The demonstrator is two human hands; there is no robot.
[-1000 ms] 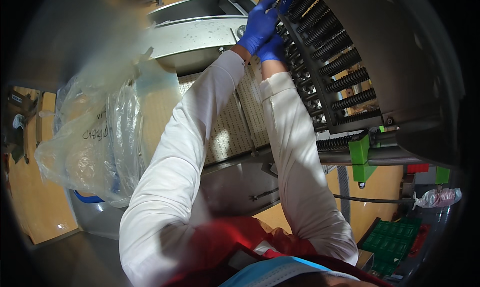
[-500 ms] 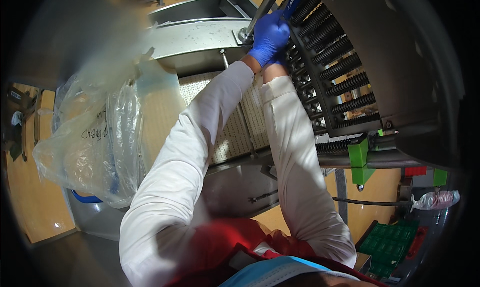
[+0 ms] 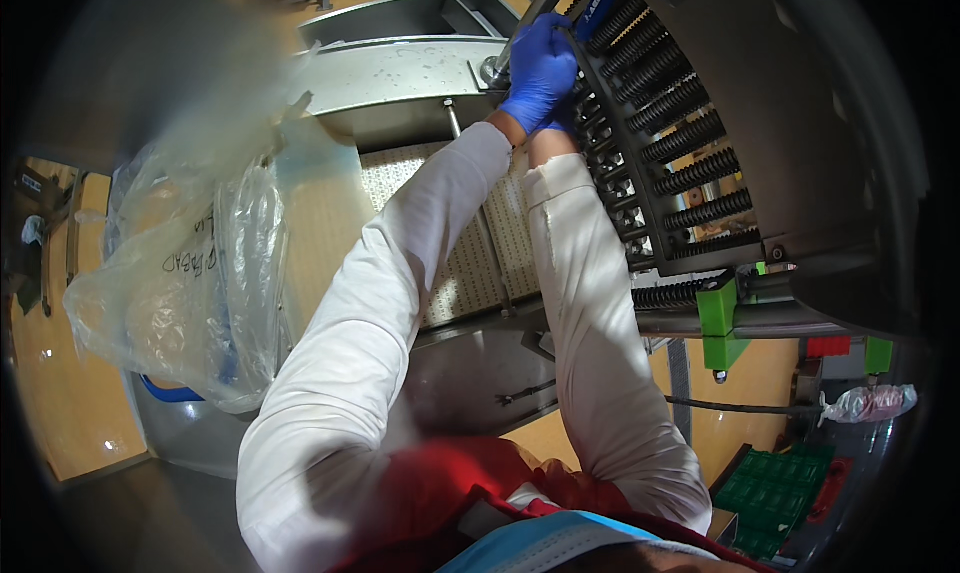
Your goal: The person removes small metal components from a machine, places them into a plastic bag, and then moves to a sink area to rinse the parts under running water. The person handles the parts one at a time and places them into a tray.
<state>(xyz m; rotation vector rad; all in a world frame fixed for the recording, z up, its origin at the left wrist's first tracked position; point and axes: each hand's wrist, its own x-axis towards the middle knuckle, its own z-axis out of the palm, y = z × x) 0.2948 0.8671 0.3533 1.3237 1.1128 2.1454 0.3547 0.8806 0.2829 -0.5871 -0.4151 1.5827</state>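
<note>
At the frame's top centre, the left hand [image 3: 538,68] is clamping a stiff, probably slippery metal rod [image 3: 508,51] beside black ridged rollers [image 3: 672,108]; the right hand [image 3: 563,121] is mostly hidden; I cannot tell its grip.

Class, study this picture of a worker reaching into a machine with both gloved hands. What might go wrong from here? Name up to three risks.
1. The left hand is pressed against the black ridged rollers; if they turned, the blue glove might get caught.
2. The right hand sits mostly hidden behind the left, so its grip is hard to watch.
3. The loose clear plastic bag hangs beside the perforated conveyor belt and might snag.
</note>
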